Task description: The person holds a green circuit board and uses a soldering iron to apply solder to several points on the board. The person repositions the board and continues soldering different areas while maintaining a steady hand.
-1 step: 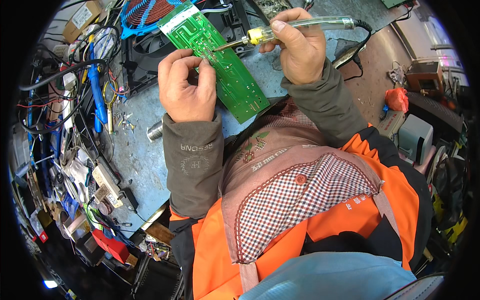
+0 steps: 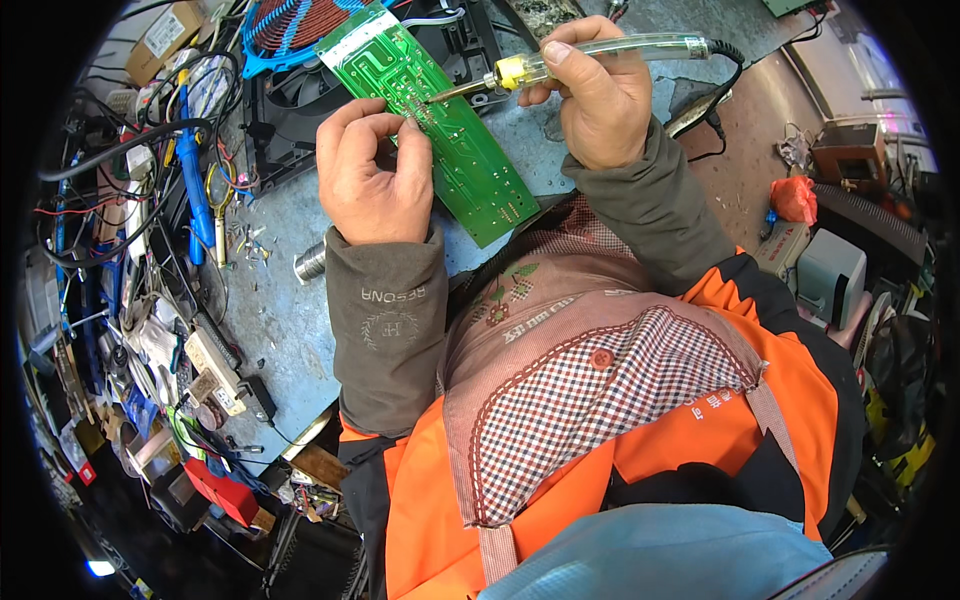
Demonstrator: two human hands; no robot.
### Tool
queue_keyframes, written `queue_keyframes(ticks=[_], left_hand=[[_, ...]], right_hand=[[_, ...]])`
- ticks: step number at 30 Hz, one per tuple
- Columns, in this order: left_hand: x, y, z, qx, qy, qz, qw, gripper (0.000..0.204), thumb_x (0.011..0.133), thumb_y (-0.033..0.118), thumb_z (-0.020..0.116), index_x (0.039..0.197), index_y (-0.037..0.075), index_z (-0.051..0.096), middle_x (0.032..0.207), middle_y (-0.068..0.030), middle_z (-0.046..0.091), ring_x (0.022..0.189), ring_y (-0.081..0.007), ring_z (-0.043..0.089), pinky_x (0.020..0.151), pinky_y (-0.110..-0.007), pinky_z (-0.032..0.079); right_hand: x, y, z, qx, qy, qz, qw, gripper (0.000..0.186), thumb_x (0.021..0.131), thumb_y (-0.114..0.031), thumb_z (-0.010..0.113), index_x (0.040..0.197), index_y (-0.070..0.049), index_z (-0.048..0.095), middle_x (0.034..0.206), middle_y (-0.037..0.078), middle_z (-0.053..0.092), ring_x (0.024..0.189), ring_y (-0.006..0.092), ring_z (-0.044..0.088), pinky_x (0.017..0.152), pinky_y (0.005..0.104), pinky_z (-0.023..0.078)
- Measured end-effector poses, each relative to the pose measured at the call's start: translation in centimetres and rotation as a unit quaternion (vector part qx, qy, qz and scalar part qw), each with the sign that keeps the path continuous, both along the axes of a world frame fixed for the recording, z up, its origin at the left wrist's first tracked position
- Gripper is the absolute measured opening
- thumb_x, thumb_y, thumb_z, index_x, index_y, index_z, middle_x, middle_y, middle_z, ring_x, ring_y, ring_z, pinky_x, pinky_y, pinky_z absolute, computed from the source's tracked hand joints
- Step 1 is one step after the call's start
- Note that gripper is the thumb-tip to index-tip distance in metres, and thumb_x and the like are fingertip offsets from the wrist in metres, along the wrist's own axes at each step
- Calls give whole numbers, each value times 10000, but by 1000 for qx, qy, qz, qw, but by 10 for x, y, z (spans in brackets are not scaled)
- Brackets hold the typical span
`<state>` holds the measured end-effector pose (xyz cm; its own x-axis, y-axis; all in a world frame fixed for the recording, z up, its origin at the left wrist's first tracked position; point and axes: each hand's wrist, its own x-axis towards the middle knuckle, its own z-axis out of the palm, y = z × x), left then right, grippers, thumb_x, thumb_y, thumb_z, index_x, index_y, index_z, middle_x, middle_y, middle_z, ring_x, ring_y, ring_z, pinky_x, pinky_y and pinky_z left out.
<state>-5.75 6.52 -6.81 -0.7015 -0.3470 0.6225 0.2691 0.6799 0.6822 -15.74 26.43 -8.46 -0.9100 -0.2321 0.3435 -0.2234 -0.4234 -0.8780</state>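
A long green circuit board (image 2: 470, 165) lies slantwise in front of me, its solder side up. My right hand (image 2: 605, 100) grips a soldering iron (image 2: 630, 46) with a clear handle and a yellow collar. The iron's metal tip touches, or nearly touches, the board's cluster of joints. Close by the tip, my left hand (image 2: 375, 170) is closed in a pinch over the board's left edge. Whatever its fingertips hold is too small to make out. A spool of solder wire (image 2: 310, 262) stands beside my left sleeve.
Under the board's far end sits a black fan frame (image 2: 300, 125), with a blue guard over copper-red coils (image 2: 290, 30) behind it. Tangled cables and a blue tool (image 2: 190, 150) crowd the left. A power strip (image 2: 213, 372) lies near the bench's left edge. The iron's black cord (image 2: 735, 85) hangs right.
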Motion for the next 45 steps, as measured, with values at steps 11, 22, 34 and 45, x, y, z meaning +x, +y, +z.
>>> queue_keyframes(ticks=[11, 22, 34, 45], left_hand=[[0, 0, -1, 8, 2, -2, 1000, 97, 832, -35, 774, 906, -8, 717, 1105, -134, 693, 766, -149, 639, 659, -282, 544], [1, 1, 0, 4, 5, -3, 1000, 87, 828, -37, 775, 886, -14, 714, 1096, -134, 691, 751, -145, 635, 654, -284, 540], [1, -1, -1, -8, -1, -1, 1000, 96, 826, -38, 781, 891, -9, 716, 1095, -139, 694, 774, -157, 655, 675, -287, 559], [2, 0, 0, -6, -6, 2, 1000, 90, 831, -32, 777, 893, -10, 716, 1102, -138, 691, 779, -157, 655, 680, -288, 559]], right_hand=[[0, 3, -4, -40, 31, -26, 998, 210, 1002, -171, 641, 1096, 17, 629, 859, 168, 711, 656, 219, 674, 660, 402, 623], [7, 1, 3, -4, 100, 3, 995, 182, 1010, -144, 672, 1096, 10, 627, 827, 110, 691, 678, 180, 690, 653, 347, 613], [8, 0, 6, 25, 116, -1, 993, 183, 1015, -157, 688, 1075, 4, 624, 832, 108, 704, 676, 163, 693, 653, 313, 607], [10, -3, 7, 7, 112, -7, 994, 195, 997, -140, 735, 1061, 22, 648, 823, 75, 718, 691, 100, 688, 605, 236, 557]])
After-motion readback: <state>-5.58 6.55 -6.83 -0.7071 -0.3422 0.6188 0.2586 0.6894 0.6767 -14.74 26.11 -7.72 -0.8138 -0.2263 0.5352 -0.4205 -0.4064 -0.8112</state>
